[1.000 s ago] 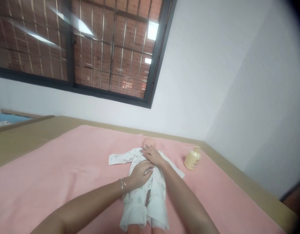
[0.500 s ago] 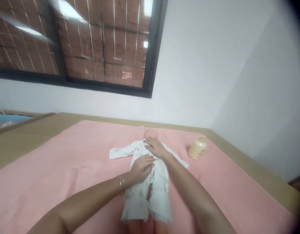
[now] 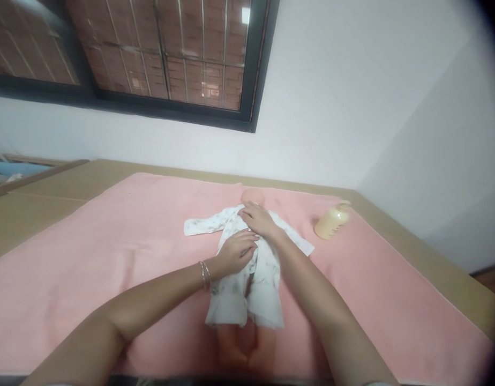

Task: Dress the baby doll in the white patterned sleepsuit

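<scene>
A baby doll (image 3: 253,197) lies on its back, its round head away from me and its bare legs (image 3: 231,343) towards me. It wears a white patterned baby romper (image 3: 227,300) with long sleeves spread out and the front parted between the legs. My left hand (image 3: 236,252), with bracelets on the wrist, is closed on the cloth at the middle of the front. Just above it, at the chest below the collar, my right hand (image 3: 259,219) has its fingers bent onto the same cloth. The fingertips are partly hidden.
A pink blanket (image 3: 151,214) covers most of the tan surface (image 3: 111,167). On its right stands a pale yellow pump bottle (image 3: 331,222). Behind are a white wall and a dark-framed window (image 3: 171,107) with bars. Something blue (image 3: 18,167) lies at the far left.
The camera view has tilted down, so everything sits higher in the picture and more of the doll's legs shows. Both hands stay at the romper's front, with little movement against it.
</scene>
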The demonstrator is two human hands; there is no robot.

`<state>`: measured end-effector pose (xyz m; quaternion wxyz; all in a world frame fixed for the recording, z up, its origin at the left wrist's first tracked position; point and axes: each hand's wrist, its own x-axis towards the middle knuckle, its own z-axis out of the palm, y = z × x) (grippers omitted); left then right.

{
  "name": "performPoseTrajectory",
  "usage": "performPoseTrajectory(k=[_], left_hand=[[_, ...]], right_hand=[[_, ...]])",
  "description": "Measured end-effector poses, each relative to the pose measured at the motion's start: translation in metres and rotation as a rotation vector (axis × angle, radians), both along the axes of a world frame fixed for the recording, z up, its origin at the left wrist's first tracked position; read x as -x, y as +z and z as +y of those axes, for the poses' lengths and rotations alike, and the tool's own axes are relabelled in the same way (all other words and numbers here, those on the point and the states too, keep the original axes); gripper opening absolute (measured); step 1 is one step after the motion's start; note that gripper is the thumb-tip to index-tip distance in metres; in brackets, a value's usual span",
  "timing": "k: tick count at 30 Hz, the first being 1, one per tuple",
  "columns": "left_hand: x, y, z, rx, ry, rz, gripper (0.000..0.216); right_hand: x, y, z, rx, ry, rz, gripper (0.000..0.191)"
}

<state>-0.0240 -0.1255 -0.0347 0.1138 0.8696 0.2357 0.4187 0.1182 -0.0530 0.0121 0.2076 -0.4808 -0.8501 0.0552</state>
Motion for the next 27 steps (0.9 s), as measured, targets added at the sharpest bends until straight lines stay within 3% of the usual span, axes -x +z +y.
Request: performPoseTrajectory(k=[5, 10, 16, 19, 23, 27], left_hand=[[-0.001, -0.004, 0.005, -0.066, 0.008, 0.009, 0.024], [0.001, -0.004, 0.005, -0.105, -0.001, -0.006, 0.024], [0.002, -0.008, 0.003, -0.140, 0.028, -0.046, 0.025], [0.002, -0.010, 0.003, -0.139, 0.033, -0.040, 0.025], [0.002, -0.009, 0.002, -0.139, 0.024, -0.044, 0.025], [0.002, -0.006, 0.001, -0.123, 0.002, -0.043, 0.027]], right_hand=[[0.011, -0.005, -0.014, -0.065, -0.266, 0.018, 0.029], [0.019, 0.003, -0.019, -0.085, -0.408, -0.019, 0.026], [0.016, 0.005, 0.001, -0.077, -0.060, -0.049, 0.024], [0.010, -0.003, 0.004, -0.105, -0.066, 0.043, 0.027], [0.009, -0.009, 0.000, -0.068, -0.251, 0.048, 0.035], [0.015, -0.004, -0.011, 0.003, -0.454, -0.028, 0.041]])
